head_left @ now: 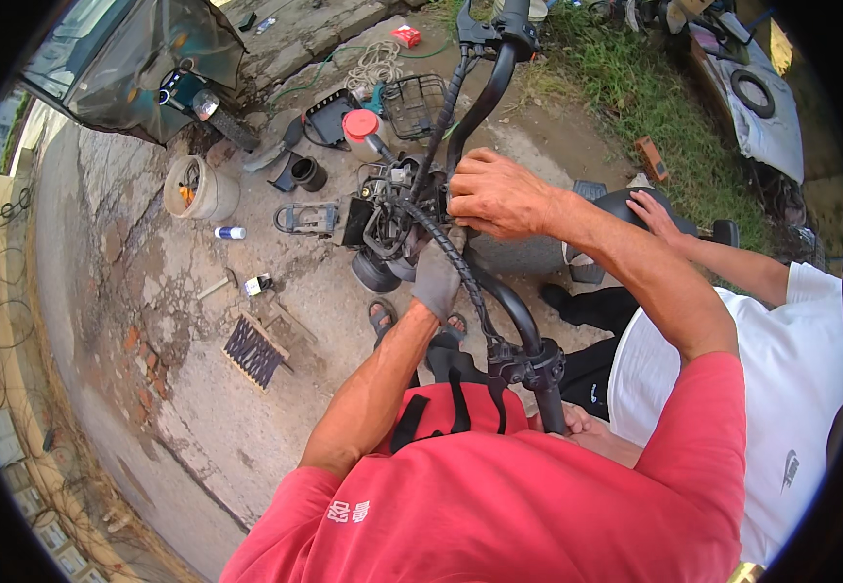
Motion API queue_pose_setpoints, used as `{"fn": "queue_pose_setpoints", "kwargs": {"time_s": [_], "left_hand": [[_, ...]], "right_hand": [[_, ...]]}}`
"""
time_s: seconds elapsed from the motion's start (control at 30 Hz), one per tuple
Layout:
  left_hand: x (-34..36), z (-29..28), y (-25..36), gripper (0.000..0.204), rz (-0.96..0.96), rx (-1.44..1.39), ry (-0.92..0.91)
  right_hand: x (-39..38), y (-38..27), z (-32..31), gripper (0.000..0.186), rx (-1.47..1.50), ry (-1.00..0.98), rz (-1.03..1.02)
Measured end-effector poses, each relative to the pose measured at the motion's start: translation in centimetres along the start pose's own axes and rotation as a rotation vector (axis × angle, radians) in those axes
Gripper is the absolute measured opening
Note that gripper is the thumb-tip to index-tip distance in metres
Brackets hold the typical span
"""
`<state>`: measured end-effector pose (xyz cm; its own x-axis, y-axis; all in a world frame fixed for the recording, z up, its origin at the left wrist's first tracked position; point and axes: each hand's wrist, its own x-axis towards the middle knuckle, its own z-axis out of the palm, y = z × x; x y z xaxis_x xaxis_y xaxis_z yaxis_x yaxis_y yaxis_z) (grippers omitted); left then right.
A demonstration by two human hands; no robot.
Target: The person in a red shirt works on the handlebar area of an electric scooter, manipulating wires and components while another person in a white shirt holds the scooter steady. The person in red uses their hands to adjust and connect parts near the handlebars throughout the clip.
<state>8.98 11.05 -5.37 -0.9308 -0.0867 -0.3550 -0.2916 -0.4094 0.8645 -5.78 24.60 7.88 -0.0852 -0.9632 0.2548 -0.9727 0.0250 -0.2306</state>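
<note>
A black handlebar (511,309) of a partly stripped bike or scooter stands before me, with wrapped cables (456,255) running along it. My left hand (436,280), in a grey glove, reaches in beneath the cables at the steering column. Its fingertips are hidden there. My right hand (499,197), bare, is above it by the column with its fingers curled inward; whatever lies between them cannot be seen. Just left of both hands, bare wiring and metal parts (383,219) show at the vehicle's front.
At my right, a co-worker in a white shirt (723,389) rests one hand (657,216) on the black seat; another hand (585,426) is by the near handlebar grip. A white bucket (213,199), red-lidded container (361,126), wire basket (414,105), hammer (216,286) and slatted panel (254,350) lie around.
</note>
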Motion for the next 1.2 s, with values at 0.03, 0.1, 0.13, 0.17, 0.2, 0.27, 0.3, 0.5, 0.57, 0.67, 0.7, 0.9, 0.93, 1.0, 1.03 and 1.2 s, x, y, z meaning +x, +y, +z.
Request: {"fn": "queue_pose_setpoints", "kwargs": {"time_s": [0.03, 0.1, 0.13, 0.17, 0.2, 0.27, 0.3, 0.5, 0.57, 0.67, 0.7, 0.9, 0.93, 1.0, 1.03, 1.2], "left_hand": [[-0.2, 0.1, 0.3, 0.027, -0.006, 0.000, -0.001], [-0.3, 0.2, 0.4, 0.028, 0.018, 0.031, 0.012], [-0.2, 0.2, 0.3, 0.029, 0.045, 0.064, 0.021], [-0.2, 0.3, 0.4, 0.029, 0.073, 0.095, 0.030], [-0.3, 0.2, 0.6, 0.029, 0.023, 0.052, 0.000], [-0.5, 0.0, 1.0, 0.029, -0.075, -0.036, -0.060], [-0.6, 0.0, 1.0, 0.029, -0.080, -0.067, -0.065], [-0.6, 0.4, 1.1, 0.027, -0.047, -0.104, -0.048], [-0.5, 0.5, 1.0, 0.026, -0.024, -0.067, -0.041], [-0.9, 0.6, 1.3, 0.026, 0.051, -0.011, -0.035], [-1.0, 0.9, 1.6, 0.027, 0.045, -0.038, -0.011], [-1.0, 1.1, 1.8, 0.030, 0.009, -0.032, 0.020], [-1.2, 1.2, 1.9, 0.030, -0.019, -0.035, 0.014], [-1.4, 1.1, 1.6, 0.029, -0.056, -0.057, -0.001], [-1.3, 0.6, 0.7, 0.029, -0.067, -0.071, -0.014], [0.0, 2.1, -2.1, 0.022, 0.060, -0.486, 0.042]], "right_hand": [[0.2, 0.2, -0.2, 0.016, -0.014, -0.025, -0.022], [0.9, 0.4, -0.4, 0.016, -0.041, -0.076, -0.075], [1.1, 0.5, -0.5, 0.015, -0.035, -0.083, -0.079], [1.2, 0.7, -0.5, 0.015, -0.028, -0.092, -0.083], [1.2, 0.7, -0.5, 0.015, -0.021, -0.100, -0.088], [0.8, 0.6, 0.0, 0.014, 0.068, -0.107, 0.061], [0.6, 0.4, 0.3, 0.014, 0.112, -0.111, 0.136], [-1.3, -0.1, 1.3, 0.016, 0.147, -0.013, 0.172], [-1.7, -1.1, 2.4, 0.015, 0.222, 0.055, 0.315], [-2.1, -2.5, 3.2, 0.015, 0.265, 0.129, 0.445], [-2.1, -2.8, 3.3, 0.015, 0.269, 0.149, 0.475], [-2.0, 0.0, 2.9, 0.026, 0.259, -0.058, 0.382], [-2.1, -0.2, 3.2, 0.029, 0.241, -0.017, 0.396], [-2.1, -0.9, 4.0, 0.034, 0.204, 0.054, 0.412], [-2.1, -1.5, 4.5, 0.035, 0.228, 0.091, 0.481], [-0.7, -7.5, 7.0, 0.048, 0.332, 0.246, 1.161]]}}
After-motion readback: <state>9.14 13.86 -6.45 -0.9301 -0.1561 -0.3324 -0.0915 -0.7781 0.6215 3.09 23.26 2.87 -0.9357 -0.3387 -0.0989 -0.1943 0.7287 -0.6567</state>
